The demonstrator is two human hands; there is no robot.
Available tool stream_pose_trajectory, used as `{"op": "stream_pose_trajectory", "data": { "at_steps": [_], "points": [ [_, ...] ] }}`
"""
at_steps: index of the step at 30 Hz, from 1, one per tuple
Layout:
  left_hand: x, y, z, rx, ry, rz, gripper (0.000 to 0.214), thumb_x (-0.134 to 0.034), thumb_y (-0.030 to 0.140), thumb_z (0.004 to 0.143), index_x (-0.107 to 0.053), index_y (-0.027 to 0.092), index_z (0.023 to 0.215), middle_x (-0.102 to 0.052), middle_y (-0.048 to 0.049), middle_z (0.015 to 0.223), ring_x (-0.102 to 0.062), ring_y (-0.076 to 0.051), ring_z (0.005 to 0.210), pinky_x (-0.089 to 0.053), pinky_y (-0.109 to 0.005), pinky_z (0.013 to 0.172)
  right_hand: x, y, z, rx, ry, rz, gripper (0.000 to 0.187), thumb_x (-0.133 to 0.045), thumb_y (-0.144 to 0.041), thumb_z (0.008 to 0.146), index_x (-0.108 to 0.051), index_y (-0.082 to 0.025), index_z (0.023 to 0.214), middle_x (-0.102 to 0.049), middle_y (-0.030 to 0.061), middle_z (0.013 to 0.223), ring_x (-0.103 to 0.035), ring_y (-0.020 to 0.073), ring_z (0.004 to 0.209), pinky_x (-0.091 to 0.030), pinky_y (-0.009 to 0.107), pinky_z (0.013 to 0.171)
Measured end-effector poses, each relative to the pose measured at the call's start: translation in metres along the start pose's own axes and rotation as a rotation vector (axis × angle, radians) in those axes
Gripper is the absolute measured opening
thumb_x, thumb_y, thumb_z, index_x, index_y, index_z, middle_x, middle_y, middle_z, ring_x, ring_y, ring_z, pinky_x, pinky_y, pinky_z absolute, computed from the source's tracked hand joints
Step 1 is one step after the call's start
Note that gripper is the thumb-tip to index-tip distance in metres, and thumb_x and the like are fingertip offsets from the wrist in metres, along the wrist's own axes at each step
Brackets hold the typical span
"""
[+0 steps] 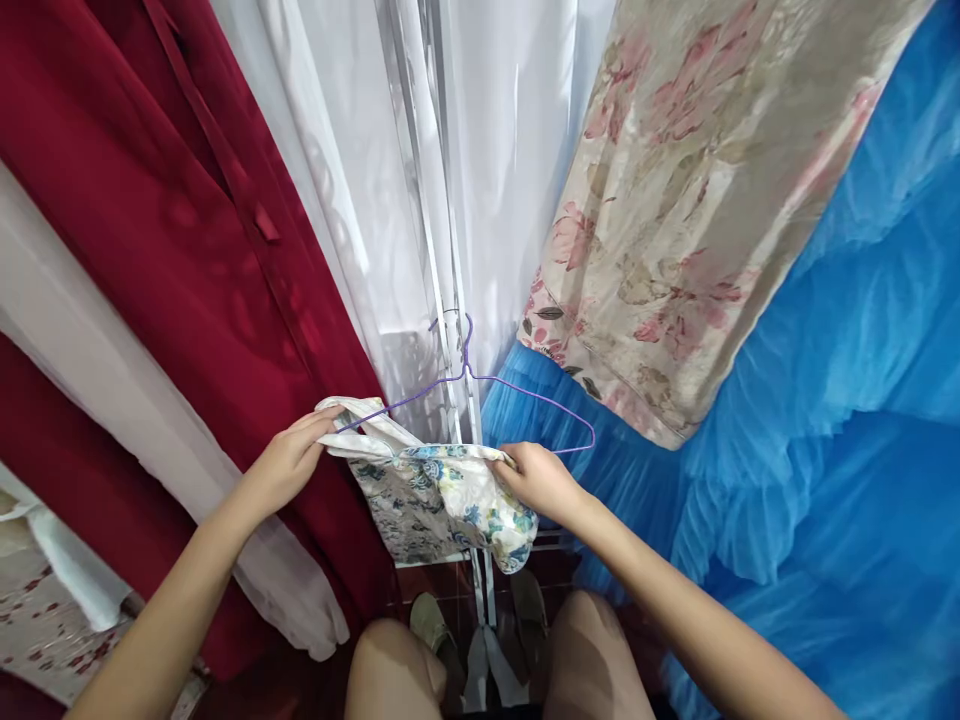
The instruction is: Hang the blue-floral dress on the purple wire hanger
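Observation:
A purple wire hanger hangs in front of me with its hook up at a pale strip or pole. Its left arm goes into a white garment with a blue and yellow floral print. My left hand is closed on the garment's left strap, at the hanger's left end. With thumb and fingers, my right hand pinches the garment's upper edge below the hanger's right arm. That right end of the hanger is bare. The garment's lower part hangs down between my hands.
Dark red cloth and pale cloth hang on the left. White drapes are behind the hanger. To the right hang a beige floral cloth and ruffled blue tulle. My knees are below.

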State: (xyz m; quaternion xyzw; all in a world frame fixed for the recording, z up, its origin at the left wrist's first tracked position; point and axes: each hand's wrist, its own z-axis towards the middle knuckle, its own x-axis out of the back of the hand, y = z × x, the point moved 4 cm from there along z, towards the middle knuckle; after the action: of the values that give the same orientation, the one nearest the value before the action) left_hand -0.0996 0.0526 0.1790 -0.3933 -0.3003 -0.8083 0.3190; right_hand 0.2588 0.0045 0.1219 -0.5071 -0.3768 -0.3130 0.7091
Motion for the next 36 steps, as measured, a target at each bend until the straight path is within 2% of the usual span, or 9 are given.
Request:
{"op": "stream_pose_trajectory", "data": {
  "at_steps": [5, 12, 17, 20, 24, 28, 31, 33, 36],
  "points": [
    [0.016, 0.029, 0.011, -0.021, 0.044, 0.079, 0.035, -0.033, 0.022, 0.094, -0.068, 0.017, 0.099, -0.060, -0.0117, 0.143, -0.052, -0.026, 0.137, -0.040, -0.041, 0.116, -0.001, -0.008, 0.000, 0.000, -0.020, -0.048, 0.031, -0.048, -0.033, 0.097, -0.068, -0.019, 0.077, -0.074, 0.0089, 0.077, -0.065, 0.0198, 0.071, -0.026, 0.029, 0.059],
    [0.026, 0.020, -0.004, 0.031, -0.040, 0.240, 0.039, -0.035, 0.024, 0.096, -0.069, 0.022, 0.115, -0.069, -0.0067, 0.131, -0.062, -0.026, 0.123, -0.043, -0.044, 0.110, -0.003, -0.004, 0.000, -0.009, -0.030, -0.035, 0.035, -0.048, -0.038, 0.098, -0.065, -0.019, 0.074, -0.072, 0.0081, 0.073, -0.064, 0.0190, 0.068, -0.025, 0.029, 0.057],
    [0.034, 0.047, 0.007, 0.055, 0.061, 0.215, 0.038, -0.037, 0.017, 0.091, -0.071, 0.023, 0.106, -0.062, -0.0034, 0.143, -0.055, -0.026, 0.135, -0.039, -0.044, 0.115, 0.002, -0.009, 0.003, -0.006, -0.103, -0.065, 0.036, -0.049, -0.041, 0.097, -0.068, -0.018, 0.076, -0.072, 0.0103, 0.074, -0.065, 0.0211, 0.069, -0.027, 0.029, 0.057],
    [0.023, 0.073, 0.030, 0.086, 0.160, 0.064, 0.043, -0.035, 0.015, 0.092, -0.069, 0.023, 0.118, -0.059, -0.0039, 0.146, -0.058, -0.023, 0.131, -0.043, -0.038, 0.112, 0.000, -0.022, -0.002, 0.017, -0.131, -0.070, 0.032, -0.051, -0.036, 0.096, -0.071, -0.018, 0.079, -0.074, 0.0110, 0.077, -0.067, 0.0226, 0.074, -0.030, 0.029, 0.059],
    [-0.011, 0.094, 0.054, 0.184, 0.177, -0.021, 0.039, -0.046, 0.038, 0.098, -0.062, 0.025, 0.131, -0.072, -0.0061, 0.121, -0.068, -0.025, 0.109, -0.051, -0.034, 0.092, -0.002, -0.028, -0.013, 0.049, -0.139, -0.012, 0.022, -0.053, -0.023, 0.092, -0.074, -0.019, 0.087, -0.076, 0.0099, 0.084, -0.069, 0.0237, 0.080, -0.036, 0.028, 0.064],
    [-0.036, 0.097, 0.052, 0.225, 0.220, -0.038, 0.034, -0.060, 0.053, 0.091, -0.068, 0.023, 0.107, -0.075, -0.0021, 0.093, -0.069, -0.020, 0.083, -0.047, -0.026, 0.075, 0.013, 0.003, -0.030, 0.088, -0.010, 0.225, 0.039, -0.053, -0.018, 0.085, -0.068, -0.020, 0.121, -0.076, 0.0067, 0.093, -0.068, 0.0222, 0.081, -0.044, 0.027, 0.070],
    [-0.042, 0.094, 0.045, 0.187, 0.281, -0.056, 0.035, -0.059, 0.053, 0.092, -0.068, 0.020, 0.085, -0.070, 0.0010, 0.078, -0.061, -0.015, 0.068, -0.042, -0.023, 0.069, 0.036, 0.042, -0.047, 0.021, 0.247, 0.310, 0.077, -0.056, -0.023, 0.084, -0.031, -0.018, 0.157, -0.067, -0.0015, 0.073, -0.058, 0.0176, 0.059, -0.042, 0.027, 0.059],
    [-0.044, 0.093, 0.044, 0.172, 0.273, -0.057, 0.038, -0.058, 0.053, 0.093, -0.066, 0.019, 0.077, -0.066, 0.0020, 0.071, -0.056, -0.013, 0.064, -0.040, -0.024, 0.065, 0.051, 0.066, -0.055, -0.053, 0.399, 0.271, 0.092, -0.059, -0.027, 0.083, -0.012, -0.015, 0.162, -0.061, -0.0049, 0.068, -0.052, 0.0164, 0.054, -0.039, 0.027, 0.057],
    [-0.041, 0.091, 0.044, 0.183, 0.238, -0.047, 0.038, -0.057, 0.052, 0.094, -0.066, 0.020, 0.076, -0.066, 0.0019, 0.072, -0.057, -0.014, 0.066, -0.039, -0.024, 0.066, 0.071, 0.083, -0.053, -0.117, 0.383, 0.157, 0.077, -0.059, -0.032, 0.084, -0.036, -0.015, 0.156, -0.056, -0.0053, 0.063, -0.049, 0.0162, 0.053, -0.036, 0.027, 0.055]
  ]
}}
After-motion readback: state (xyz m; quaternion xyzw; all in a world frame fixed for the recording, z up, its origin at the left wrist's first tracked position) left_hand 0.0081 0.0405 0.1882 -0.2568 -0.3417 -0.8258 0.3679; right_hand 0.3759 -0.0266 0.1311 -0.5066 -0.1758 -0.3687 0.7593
